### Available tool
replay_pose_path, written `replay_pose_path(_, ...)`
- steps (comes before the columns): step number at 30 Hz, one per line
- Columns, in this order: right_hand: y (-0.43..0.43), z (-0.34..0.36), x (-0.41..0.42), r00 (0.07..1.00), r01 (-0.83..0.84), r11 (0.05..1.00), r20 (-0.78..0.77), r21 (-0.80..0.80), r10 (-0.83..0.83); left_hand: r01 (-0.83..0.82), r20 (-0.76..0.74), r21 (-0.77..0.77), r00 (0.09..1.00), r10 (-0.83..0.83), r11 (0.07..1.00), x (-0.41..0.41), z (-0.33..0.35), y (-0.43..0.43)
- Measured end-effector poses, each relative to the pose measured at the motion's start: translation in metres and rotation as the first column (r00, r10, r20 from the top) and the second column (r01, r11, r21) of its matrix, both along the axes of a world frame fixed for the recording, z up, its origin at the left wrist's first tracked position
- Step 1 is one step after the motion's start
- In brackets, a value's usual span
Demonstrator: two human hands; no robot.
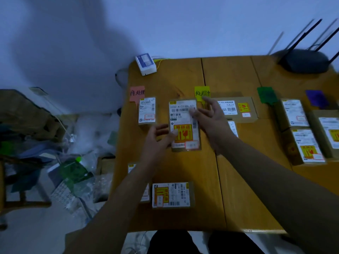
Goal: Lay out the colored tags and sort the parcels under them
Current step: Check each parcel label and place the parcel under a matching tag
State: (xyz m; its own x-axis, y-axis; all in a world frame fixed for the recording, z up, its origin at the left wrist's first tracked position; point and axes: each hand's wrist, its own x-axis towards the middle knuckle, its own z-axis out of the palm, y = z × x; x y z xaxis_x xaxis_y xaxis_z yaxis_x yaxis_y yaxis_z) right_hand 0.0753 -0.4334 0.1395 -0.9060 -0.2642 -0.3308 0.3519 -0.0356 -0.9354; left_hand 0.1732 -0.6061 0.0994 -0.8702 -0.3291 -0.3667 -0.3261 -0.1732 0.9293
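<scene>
While the fingers (194, 112) of the right hand (211, 118) spread wide and straight, their tips touch the upper right edge of a labelled parcel (183, 123). The left hand (156, 142) is just as loose, its thumb resting on the parcel's lower left. This parcel lies flat on the wooden surface (238, 180), below and between the pink tag (137, 93) and the yellow tag (201, 91). Farther right lie a green tag (266, 96) and a purple tag (316, 98), with boxed parcels (293, 115) beneath.
</scene>
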Motion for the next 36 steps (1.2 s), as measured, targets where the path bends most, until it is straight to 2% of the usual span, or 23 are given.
replay_pose_path(2, -0.002, 0.033, -0.01, 0.997, -0.038, 0.999, -0.064, 0.003, 0.038, 0.016, -0.078, 0.048, 0.997, -0.013, 0.999, -0.005, 0.031, 0.0)
replay_pose_path(5, -0.004, 0.067, -0.016, 0.989, -0.072, 0.997, -0.13, -0.001, 0.072, -0.007, -0.151, 0.022, 0.988, 0.01, 1.0, -0.009, 0.068, -0.001)
replay_pose_path(10, 0.001, 0.083, -0.02, 0.98, -0.077, 0.997, -0.181, 0.012, 0.078, 0.0, -0.189, -0.047, 0.982, -0.009, 0.999, -0.012, 0.092, -0.001)
replay_pose_path(13, 0.006, 0.08, -0.019, 0.982, -0.076, 0.997, -0.173, 0.014, 0.077, 0.001, -0.181, -0.036, 0.983, -0.007, 0.999, -0.012, 0.091, 0.001)
replay_pose_path(19, 0.02, 0.057, -0.016, 0.992, -0.078, 0.997, -0.097, 0.026, 0.08, 0.007, -0.126, 0.022, 0.992, -0.004, 1.0, -0.013, 0.072, 0.014)
replay_pose_path(23, 0.033, 0.03, -0.004, 0.985, -0.089, 0.99, 0.138, -0.108, 0.103, -0.006, -0.069, 0.045, 0.998, 0.009, 0.999, -0.011, 0.053, 0.025)
replay_pose_path(25, 0.039, 0.016, 0.003, 0.968, -0.101, 0.988, 0.216, -0.114, 0.124, -0.021, -0.006, 0.068, 1.0, 0.021, 0.997, -0.011, 0.044, 0.031)
replay_pose_path(31, 0.065, -0.016, 0.007, 0.967, -0.034, 0.999, 0.25, -0.029, 0.04, 0.026, 0.06, 0.042, 0.998, -0.029, 0.999, -0.018, 0.02, 0.057)
replay_pose_path(36, 0.113, -0.03, -0.008, 0.974, 0.059, 0.998, 0.219, 0.03, -0.064, 0.192, 0.087, 0.055, 0.977, -0.196, 0.98, -0.042, 0.0, 0.099)
